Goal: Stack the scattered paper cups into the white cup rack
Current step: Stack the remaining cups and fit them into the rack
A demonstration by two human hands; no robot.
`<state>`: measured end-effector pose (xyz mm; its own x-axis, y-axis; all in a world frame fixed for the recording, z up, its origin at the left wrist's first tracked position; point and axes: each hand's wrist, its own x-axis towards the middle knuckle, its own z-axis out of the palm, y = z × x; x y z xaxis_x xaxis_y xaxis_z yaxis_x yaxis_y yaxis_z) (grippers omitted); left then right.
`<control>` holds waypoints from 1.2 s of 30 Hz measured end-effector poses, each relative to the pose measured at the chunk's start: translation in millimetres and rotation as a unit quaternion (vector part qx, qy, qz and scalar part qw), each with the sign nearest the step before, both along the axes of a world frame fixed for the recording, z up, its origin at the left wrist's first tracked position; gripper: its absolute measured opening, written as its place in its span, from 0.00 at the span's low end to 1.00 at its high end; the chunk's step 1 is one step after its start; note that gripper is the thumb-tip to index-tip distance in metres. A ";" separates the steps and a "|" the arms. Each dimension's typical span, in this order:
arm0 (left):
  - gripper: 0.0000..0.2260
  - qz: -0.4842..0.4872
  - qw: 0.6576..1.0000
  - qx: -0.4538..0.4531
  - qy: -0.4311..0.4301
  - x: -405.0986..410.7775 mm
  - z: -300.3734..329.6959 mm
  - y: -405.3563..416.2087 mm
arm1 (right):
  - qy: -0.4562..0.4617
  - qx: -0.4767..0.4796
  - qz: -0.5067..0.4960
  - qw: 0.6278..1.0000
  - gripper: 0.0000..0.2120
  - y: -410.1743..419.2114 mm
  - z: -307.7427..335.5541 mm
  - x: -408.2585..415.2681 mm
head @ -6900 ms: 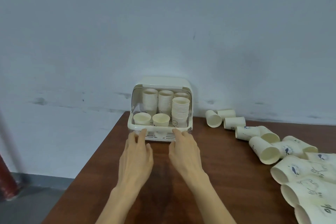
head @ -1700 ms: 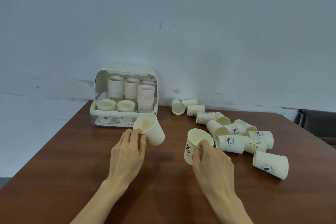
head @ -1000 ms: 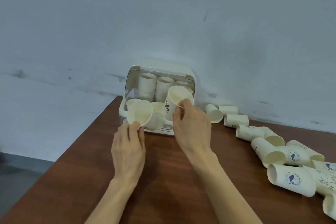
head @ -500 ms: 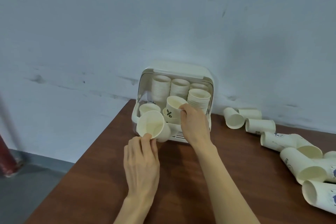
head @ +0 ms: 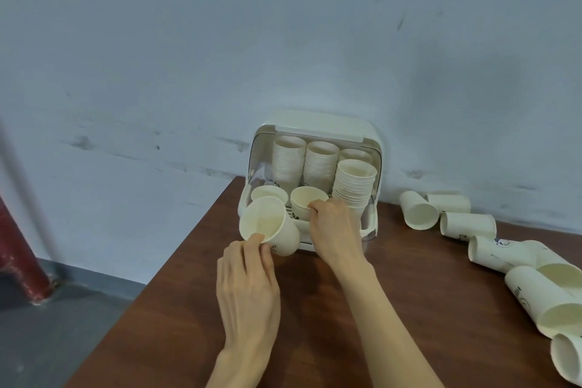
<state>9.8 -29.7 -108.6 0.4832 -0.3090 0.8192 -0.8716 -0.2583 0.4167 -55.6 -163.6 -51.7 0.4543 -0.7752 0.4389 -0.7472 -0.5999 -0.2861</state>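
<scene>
The white cup rack [head: 318,123] stands at the table's far edge against the wall, lid up, with tall stacks of cream paper cups [head: 354,186] inside. My right hand [head: 335,230] reaches into the rack's front row and pinches the rim of a cup [head: 307,200] that sits in the middle short stack. My left hand [head: 248,287] holds another paper cup [head: 271,227] by its rim, tilted with its mouth toward me, just in front of the rack's left side. A short stack [head: 269,194] sits in the front left of the rack.
Several loose paper cups [head: 467,225] lie on their sides along the right of the brown table [head: 378,309], from the wall toward the near right edge. The table's left edge drops to a grey floor with a red pipe [head: 19,258].
My right hand has lowered its cup down into the middle front stack of the rack. My left hand has stayed in front of the rack with its cup.
</scene>
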 end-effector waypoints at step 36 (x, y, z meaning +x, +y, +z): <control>0.19 -0.032 0.914 0.389 -0.111 69.4 53.6 -56.7 | -0.047 0.044 0.040 0.997 0.19 4.1 -2.1 -20.4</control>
<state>79.2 -86.5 -55.0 0.2933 -0.8614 0.4146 -0.9357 -0.3477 -0.0604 -76.0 -159.5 -53.9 0.4757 -0.7758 0.4146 -0.6654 -0.6256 -0.4072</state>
